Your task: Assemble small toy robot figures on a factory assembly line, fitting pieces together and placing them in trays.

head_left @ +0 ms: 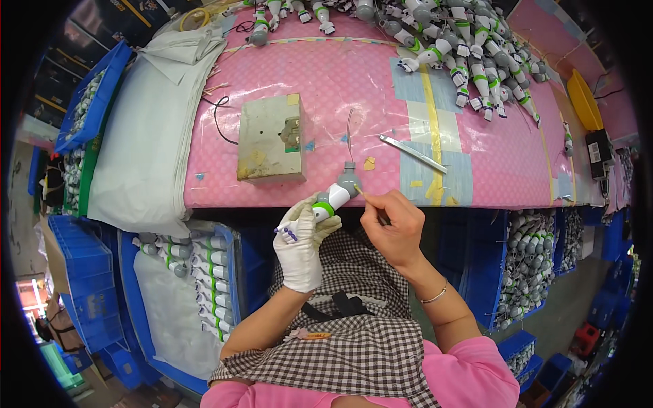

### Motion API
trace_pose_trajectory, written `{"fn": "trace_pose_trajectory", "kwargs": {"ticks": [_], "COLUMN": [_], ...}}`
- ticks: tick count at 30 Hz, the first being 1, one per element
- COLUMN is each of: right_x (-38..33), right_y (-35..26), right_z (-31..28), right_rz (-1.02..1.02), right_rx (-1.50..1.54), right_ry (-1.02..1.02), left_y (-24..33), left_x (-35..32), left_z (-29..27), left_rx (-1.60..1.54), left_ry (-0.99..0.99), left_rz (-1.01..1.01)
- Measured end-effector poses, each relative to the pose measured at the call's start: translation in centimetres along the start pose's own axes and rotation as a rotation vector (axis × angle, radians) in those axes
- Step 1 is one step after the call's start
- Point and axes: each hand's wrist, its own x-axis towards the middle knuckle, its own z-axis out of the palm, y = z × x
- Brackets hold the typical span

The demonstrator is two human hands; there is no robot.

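Gloved left hand [303,245] clamped around a toy arm [338,196], bare right hand [396,226] pinching a thin yellowish stick [358,190] beside the grey section

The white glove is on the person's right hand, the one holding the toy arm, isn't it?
Not quite: the head view shows the white glove on the person's left hand. That hand is indeed the one holding the toy arm.

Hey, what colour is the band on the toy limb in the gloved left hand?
The band is bright green, best seen in the head view.
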Motion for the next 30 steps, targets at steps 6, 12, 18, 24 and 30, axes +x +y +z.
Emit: {"fn": "trace_pose_trajectory", "kwargs": {"ticks": [6,12,18,24,30], "right_x": [-0.09,-0.06,-0.29,-0.31,-0.06], "right_y": [-0.44,-0.27,-0.51,-0.38,-0.19], "right_z": [-0.16,-0.04,-0.40,-0.30,-0.35], "right_rz": [0.026,-0.002,0.041,0.039,0.032], "right_rx": [0.018,-0.001,-0.018,-0.012,-0.042], "right_ry": [-0.053,-0.015,-0.044,-0.030,-0.054], "left_y": [-0.07,0.04,-0.07,0.12,0.09], "left_x": [-0.01,-0.04,0.18,0.24,0.10], "left_z": [0.07,-0.05,-0.48,-0.40,-0.24], "left_rx": [0.020,0.025,0.046,0.058,0.100], "left_ry": [0.004,-0.026,-0.034,-0.044,-0.058], "left_rz": [0.006,0.012,-0.005,0.007,0.056]}}
